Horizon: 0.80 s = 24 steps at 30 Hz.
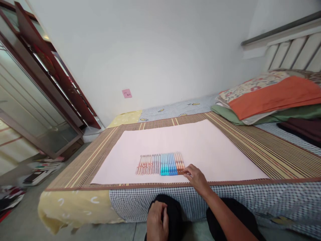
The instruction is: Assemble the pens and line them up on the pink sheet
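A row of several pens (pixel 160 164) lies side by side on a large pale pink sheet (pixel 205 147) spread over a striped bamboo mat (pixel 263 147) on the bed. The pens run from pinkish on the left through blue to orange on the right. My right hand (pixel 197 177) reaches onto the sheet, its fingertips pinched at the lower end of the rightmost orange pen. My left hand (pixel 156 221) rests on my dark-trousered knee below the bed's edge, fingers curled loosely with nothing in them.
Folded orange, floral and green bedding (pixel 271 97) is piled at the right by the headboard. A checked sheet (pixel 175 201) and a yellow cover (pixel 75 204) hang over the bed's front. Books (pixel 40 170) lie on the floor at left beside a glass-fronted cabinet (pixel 37 110).
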Each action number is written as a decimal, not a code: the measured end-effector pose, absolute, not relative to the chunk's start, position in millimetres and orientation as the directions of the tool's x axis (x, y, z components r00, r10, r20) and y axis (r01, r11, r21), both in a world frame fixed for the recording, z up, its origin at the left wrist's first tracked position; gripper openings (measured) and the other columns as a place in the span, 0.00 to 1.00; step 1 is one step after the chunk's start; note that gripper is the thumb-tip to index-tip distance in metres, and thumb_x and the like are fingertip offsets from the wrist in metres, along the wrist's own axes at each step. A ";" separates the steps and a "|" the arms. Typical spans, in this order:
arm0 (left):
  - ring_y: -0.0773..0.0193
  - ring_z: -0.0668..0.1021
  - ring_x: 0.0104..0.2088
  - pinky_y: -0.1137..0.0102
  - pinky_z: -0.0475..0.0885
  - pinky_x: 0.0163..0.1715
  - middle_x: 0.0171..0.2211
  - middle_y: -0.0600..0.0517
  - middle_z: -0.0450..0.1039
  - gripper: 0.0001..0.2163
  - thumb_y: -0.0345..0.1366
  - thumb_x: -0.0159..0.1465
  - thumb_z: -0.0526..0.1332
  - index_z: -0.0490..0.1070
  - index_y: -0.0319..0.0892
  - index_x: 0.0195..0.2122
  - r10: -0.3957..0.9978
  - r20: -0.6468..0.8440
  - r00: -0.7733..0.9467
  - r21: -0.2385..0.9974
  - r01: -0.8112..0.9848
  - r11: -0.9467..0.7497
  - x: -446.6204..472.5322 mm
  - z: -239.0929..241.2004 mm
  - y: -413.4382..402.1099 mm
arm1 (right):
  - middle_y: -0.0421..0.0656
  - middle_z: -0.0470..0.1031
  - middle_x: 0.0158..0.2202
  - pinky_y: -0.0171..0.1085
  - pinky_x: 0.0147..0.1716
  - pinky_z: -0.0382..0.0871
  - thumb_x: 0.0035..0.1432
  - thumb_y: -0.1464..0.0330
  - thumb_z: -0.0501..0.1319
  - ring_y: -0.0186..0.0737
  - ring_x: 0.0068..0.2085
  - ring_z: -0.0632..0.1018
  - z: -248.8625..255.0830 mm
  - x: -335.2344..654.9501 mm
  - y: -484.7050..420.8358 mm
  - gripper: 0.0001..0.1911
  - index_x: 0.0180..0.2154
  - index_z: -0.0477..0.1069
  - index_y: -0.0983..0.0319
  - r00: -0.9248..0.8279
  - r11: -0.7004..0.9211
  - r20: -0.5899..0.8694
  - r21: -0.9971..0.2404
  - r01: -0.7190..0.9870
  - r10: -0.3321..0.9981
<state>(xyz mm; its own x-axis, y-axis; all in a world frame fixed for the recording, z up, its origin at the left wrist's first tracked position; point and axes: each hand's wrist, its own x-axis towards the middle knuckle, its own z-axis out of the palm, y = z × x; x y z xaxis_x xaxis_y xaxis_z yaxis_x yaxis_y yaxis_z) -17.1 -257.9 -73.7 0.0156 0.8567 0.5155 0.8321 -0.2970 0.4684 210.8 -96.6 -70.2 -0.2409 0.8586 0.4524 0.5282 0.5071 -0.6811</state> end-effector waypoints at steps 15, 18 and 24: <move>0.62 0.75 0.29 0.70 0.69 0.31 0.28 0.52 0.73 0.07 0.33 0.66 0.56 0.72 0.43 0.33 0.930 0.345 -0.131 0.673 0.725 -0.147 -15.2 -55.9 -241.7 | 0.43 0.72 0.39 0.44 0.45 0.70 0.58 0.71 0.61 0.45 0.42 0.74 -71.0 212.8 -102.6 0.09 0.42 0.71 0.57 -0.205 0.503 0.465 -0.718 0.482 0.861; 0.63 0.73 0.26 0.70 0.66 0.30 0.24 0.55 0.70 0.06 0.34 0.65 0.57 0.71 0.42 0.32 0.932 0.316 -0.179 0.701 0.706 -0.102 -19.3 -49.8 -217.8 | 0.44 0.72 0.40 0.45 0.45 0.71 0.58 0.70 0.62 0.45 0.42 0.74 -71.0 212.9 -105.7 0.10 0.43 0.72 0.57 -0.173 0.487 0.462 -0.749 0.449 0.870; 0.62 0.73 0.31 0.69 0.66 0.34 0.28 0.53 0.70 0.05 0.31 0.62 0.58 0.69 0.41 0.29 0.924 0.361 -0.126 0.670 0.725 -0.163 -9.7 -41.8 -172.1 | 0.44 0.72 0.40 0.45 0.44 0.72 0.57 0.69 0.63 0.44 0.40 0.75 -73.5 210.6 -106.2 0.08 0.41 0.72 0.57 -0.133 0.472 0.464 -0.763 0.443 0.876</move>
